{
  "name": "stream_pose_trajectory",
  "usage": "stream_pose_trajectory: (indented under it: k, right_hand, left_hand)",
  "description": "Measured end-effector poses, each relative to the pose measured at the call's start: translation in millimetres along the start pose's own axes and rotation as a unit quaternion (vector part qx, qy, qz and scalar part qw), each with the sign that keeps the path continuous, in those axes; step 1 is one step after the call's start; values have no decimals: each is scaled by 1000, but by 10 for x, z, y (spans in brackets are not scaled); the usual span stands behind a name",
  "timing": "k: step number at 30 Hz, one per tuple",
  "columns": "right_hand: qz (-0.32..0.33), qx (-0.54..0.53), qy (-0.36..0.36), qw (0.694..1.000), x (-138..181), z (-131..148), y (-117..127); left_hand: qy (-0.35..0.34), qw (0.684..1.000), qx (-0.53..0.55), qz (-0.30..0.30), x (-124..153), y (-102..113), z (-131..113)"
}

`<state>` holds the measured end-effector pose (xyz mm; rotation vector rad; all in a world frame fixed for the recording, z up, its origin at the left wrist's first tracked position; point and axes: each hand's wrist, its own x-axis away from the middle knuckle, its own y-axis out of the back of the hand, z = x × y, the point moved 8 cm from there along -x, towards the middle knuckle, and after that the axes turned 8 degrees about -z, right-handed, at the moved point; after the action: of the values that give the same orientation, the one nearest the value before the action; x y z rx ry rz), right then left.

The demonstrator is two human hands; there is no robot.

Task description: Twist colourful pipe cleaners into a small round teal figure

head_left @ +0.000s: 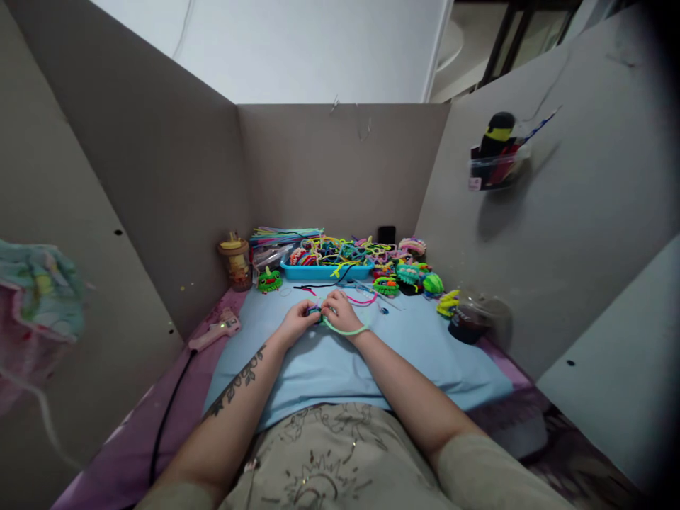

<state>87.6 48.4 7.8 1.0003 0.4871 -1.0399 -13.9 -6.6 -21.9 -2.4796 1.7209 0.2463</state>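
Both hands meet above the light blue cloth (297,368), in the middle of the table. My left hand (298,322) pinches a small dark blue-green piece (314,313) between thumb and fingers; its exact shape is too small to tell. Pressed close from the other side, my right hand (340,313) has its fingers closed on a light green pipe cleaner (345,331), which curves out beneath the wrist. A pink pipe cleaner (364,302) lies curved just beyond the right hand. Where the green strand joins the dark piece is hidden by the fingers.
A blue tray (326,273) heaped with colourful pipe cleaners stands at the back. Finished-looking fuzzy pieces, one a green figure (270,280), lie around it. A pink glue gun (217,331) with a black cord rests left; a dark cup (468,326) stands right. Grey partitions enclose three sides.
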Motion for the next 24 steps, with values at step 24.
stream_pose_trajectory:
  k: [24]
  right_hand:
    - [-103, -87, -62, 989, 5, 2, 232]
  left_hand:
    - [-60, 995, -82, -20, -55, 56, -2]
